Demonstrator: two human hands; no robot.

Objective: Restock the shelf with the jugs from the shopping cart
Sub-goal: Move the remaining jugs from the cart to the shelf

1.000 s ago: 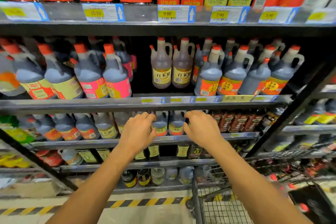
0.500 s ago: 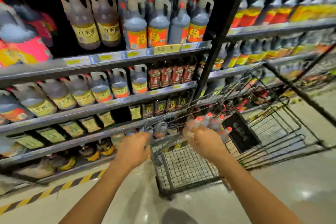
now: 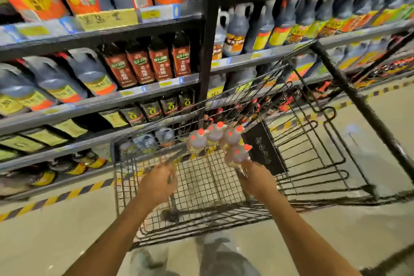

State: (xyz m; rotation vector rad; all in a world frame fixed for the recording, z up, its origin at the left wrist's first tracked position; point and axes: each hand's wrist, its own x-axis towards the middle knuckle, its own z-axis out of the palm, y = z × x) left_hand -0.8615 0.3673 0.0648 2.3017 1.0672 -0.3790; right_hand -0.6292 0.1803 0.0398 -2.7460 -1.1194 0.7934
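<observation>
Several pale amber jugs with red caps stand together at the far side of the wire shopping cart. The nearest jug sits just in front of my right hand, whose fingers reach its near side; blur hides whether they grip it. My left hand hangs over the cart's left part with loosely curled fingers and holds nothing. Behind the cart, the shelf carries rows of dark jugs and bottles.
A black panel stands in the cart to the right of the jugs. A black shelf upright rises behind the cart. The cart's handle bar slants down at the right. Yellow-black tape marks the floor below the shelf.
My view swung down and right, from the shelf to the cart. Both hands left the shelf edge and dropped into the cart, the right one arriving at the nearest jug.
</observation>
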